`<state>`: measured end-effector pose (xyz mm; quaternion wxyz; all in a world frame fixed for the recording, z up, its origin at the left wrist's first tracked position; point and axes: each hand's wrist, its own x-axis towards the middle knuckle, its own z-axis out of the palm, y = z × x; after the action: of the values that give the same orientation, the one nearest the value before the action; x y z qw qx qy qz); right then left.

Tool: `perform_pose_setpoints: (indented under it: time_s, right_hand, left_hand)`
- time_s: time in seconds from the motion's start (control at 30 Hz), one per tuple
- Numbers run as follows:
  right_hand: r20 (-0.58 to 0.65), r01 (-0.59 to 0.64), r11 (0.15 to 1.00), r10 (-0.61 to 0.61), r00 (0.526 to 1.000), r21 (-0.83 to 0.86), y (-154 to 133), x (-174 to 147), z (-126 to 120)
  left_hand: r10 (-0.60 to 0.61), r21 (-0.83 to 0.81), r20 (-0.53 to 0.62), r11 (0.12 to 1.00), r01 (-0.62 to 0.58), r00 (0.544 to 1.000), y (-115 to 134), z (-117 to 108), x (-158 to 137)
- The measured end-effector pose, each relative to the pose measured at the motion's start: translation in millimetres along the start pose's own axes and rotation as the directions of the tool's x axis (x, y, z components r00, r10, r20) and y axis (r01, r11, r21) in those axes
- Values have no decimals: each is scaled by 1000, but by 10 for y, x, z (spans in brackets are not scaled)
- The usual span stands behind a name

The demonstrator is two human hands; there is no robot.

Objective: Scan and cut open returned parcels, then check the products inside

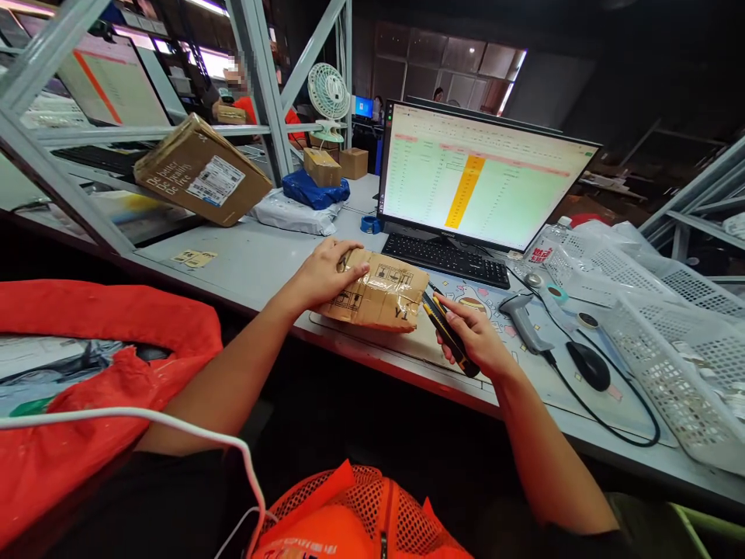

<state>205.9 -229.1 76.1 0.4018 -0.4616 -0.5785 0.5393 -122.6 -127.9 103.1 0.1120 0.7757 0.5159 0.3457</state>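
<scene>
Well, parcel (384,293) (taped) in left grip (327,273)

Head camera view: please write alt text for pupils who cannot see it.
A person's left hand holds a taped cardboard package at a desk's front edge; the right hand holds a black-and-yellow utility knife by the package's right end. Behind stand a monitor and keyboard; a scanner and mouse lie to the right.

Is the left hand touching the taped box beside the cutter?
Touching. The head view shows it: the left hand lies against the box, its thumb resting on the taped surface.
</scene>
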Motion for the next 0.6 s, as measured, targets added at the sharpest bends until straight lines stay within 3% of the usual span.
perform_pose_setpoints:
  time_s: [0.33,0.47,0.6]
  right_hand:
    - [68,-103,988,96,993,112,197,-261,221]
    - [-158,-10,984,39,987,178,372,-272,151]
    - [-323,-14,967,99,941,256,706,-384,-36]
  left_hand:
    - [-37,78,-4,996,37,999,-29,59,121]
    - [-208,259,3,945,200,978,62,-86,274]
    - [-388,397,-13,844,361,922,6,-449,415]
